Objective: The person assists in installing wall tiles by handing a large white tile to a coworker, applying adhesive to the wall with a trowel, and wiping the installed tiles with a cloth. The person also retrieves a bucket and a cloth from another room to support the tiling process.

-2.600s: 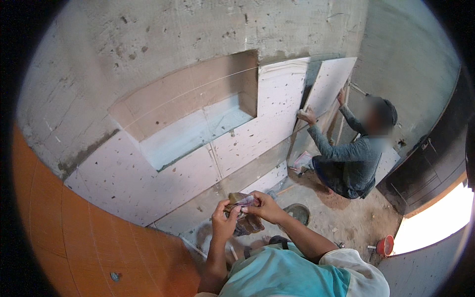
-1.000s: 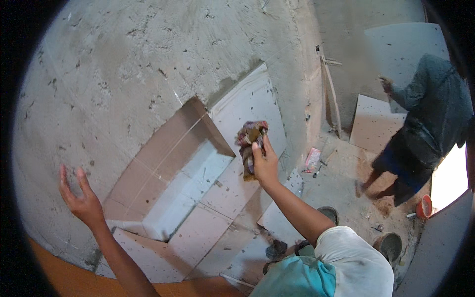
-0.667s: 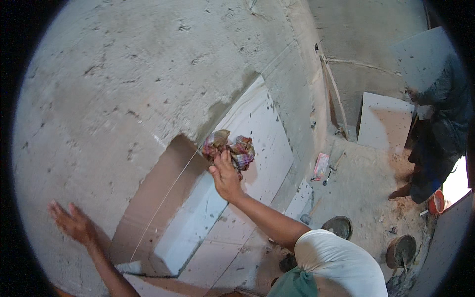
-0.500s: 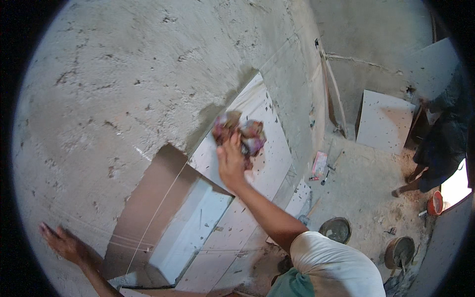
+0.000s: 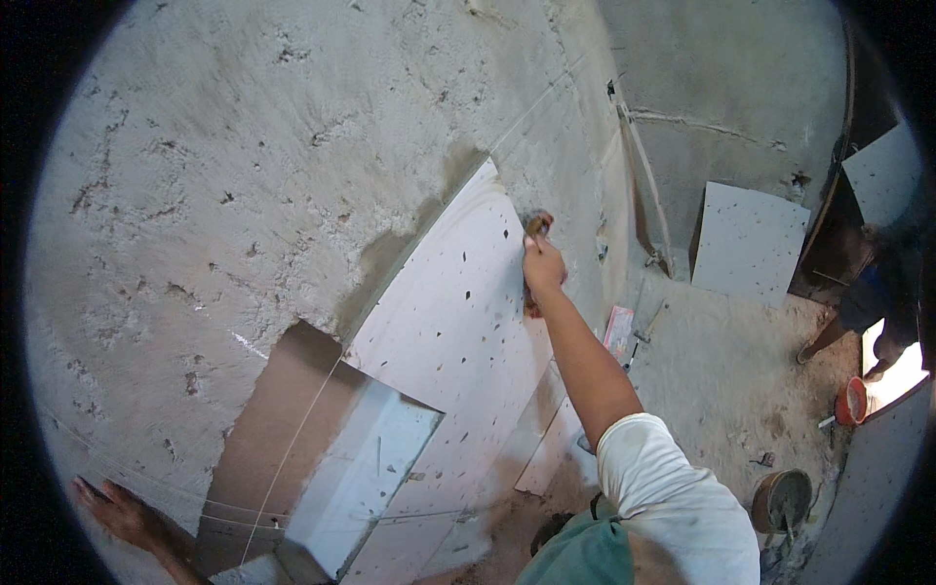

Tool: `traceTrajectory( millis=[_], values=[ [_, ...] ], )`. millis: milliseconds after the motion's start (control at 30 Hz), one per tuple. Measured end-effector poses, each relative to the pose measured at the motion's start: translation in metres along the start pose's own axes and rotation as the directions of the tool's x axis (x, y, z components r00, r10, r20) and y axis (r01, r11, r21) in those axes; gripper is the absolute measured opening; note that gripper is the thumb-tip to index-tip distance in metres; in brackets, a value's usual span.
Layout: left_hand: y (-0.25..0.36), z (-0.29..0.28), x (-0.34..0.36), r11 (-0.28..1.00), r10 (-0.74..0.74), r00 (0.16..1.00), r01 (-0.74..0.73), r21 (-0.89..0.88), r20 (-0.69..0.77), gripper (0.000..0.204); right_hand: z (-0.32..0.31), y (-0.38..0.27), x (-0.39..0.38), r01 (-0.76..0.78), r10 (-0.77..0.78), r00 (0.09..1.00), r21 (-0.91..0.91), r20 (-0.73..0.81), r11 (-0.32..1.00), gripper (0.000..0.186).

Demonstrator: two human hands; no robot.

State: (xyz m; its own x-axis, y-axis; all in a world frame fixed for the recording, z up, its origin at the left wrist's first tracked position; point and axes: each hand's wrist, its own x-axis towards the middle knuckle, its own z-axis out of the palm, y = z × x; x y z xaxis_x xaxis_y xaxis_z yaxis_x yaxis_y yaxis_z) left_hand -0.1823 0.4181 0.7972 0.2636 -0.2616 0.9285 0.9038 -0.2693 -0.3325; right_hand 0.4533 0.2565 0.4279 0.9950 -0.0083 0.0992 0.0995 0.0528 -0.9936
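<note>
My right hand [image 5: 544, 266] is closed around a crumpled brownish rag [image 5: 538, 226]. Part of the cloth pokes out above the fist and another bit hangs below it. It presses at the right-hand edge of a white tile [image 5: 448, 302] with scattered dark flecks, fixed on the wall. At the lower left, my left hand [image 5: 122, 512] leans flat against the rough grey wall [image 5: 234, 175], fingers stretched out and holding nothing. Between the hands lie a bare brown panel [image 5: 283, 419] and a pale, smooth strip [image 5: 361, 458] beside it.
A thin string [image 5: 302, 424] crosses the brown panel. On the floor at right are a bucket of grey mortar [image 5: 783, 499], a red bucket [image 5: 851, 400] and a pink-and-white box [image 5: 617, 329]. Another speckled tile [image 5: 749, 241] leans on the far wall, near a person [image 5: 863, 302].
My right hand has swept the rag from the tile's upper middle to its right edge, and the cloth is now bunched in the fist. My left hand stays on the wall.
</note>
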Motion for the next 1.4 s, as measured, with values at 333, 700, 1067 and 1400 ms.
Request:
traceTrajectory(
  millis=[333, 700, 1067, 1400],
  values=[
    [0.004, -0.002, 0.001, 0.999, 0.037, 0.999, -0.037, -0.014, -0.005, 0.059, -0.06, -0.017, -0.049, 0.335, -0.353, 0.928, -0.148, -0.117, 0.93, 0.035],
    [0.001, -0.001, -0.002, 0.998, 0.028, 1.0, -0.028, 0.062, 0.008, 0.057, -0.012, 0.045, -0.039, 0.384, -0.355, 0.923, -0.416, 0.148, 0.824, 0.041],
    [0.01, -0.003, 0.001, 1.0, -0.019, 1.0, 0.019, 0.024, -0.012, 0.054, -0.04, 0.027, -0.06, 0.366, -0.376, 0.924, -0.118, -0.07, 0.923, 0.03],
    [0.02, -0.009, 0.003, 0.999, -0.014, 1.0, 0.015, 0.037, -0.014, 0.054, -0.006, 0.025, -0.085, 0.237, -0.233, 0.971, -0.241, 0.046, 0.941, 0.039]
  ],
)
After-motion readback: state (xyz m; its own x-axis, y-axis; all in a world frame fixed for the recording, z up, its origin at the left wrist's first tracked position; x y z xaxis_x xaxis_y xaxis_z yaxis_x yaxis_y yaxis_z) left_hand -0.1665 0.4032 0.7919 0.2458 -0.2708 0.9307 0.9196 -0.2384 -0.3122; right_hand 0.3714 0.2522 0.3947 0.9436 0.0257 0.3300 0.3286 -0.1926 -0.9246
